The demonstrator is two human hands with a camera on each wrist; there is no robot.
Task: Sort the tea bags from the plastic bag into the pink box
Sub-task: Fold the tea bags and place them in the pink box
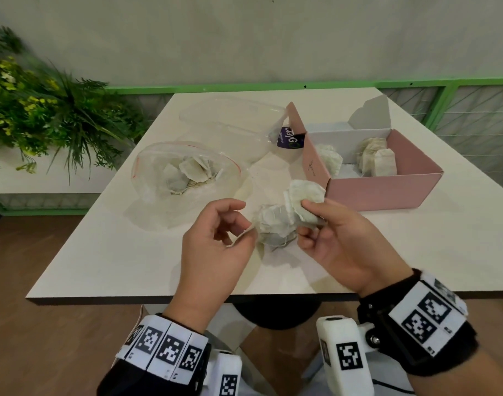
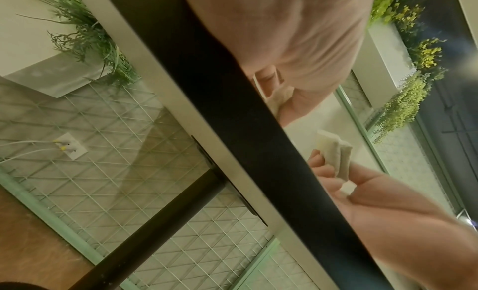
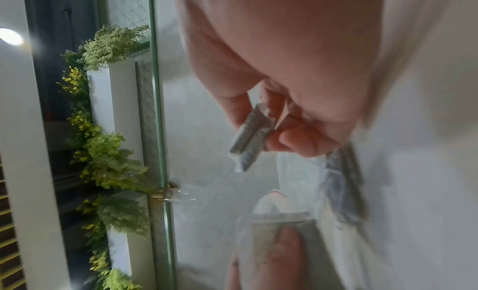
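**Tea bags being pulled apart above the worktop**

The right hand (image 1: 334, 238) holds a tea bag (image 1: 303, 195) in a narrow grip, thumb pressing it against curled fingers. The left hand (image 1: 216, 238) pinches what looks like a thin string or paper edge running to a tangled clump of tea bags (image 1: 274, 227) between the two hands, probably to free one bag from the rest. Just beyond the right hand, the pink box (image 1: 384, 192) sits open on the worktop (image 1: 102, 252), with a few bags already inside, so the drop should be short. To the left, the plastic bag (image 1: 184, 172) lies open with more bags still in it; sorting is partway done.
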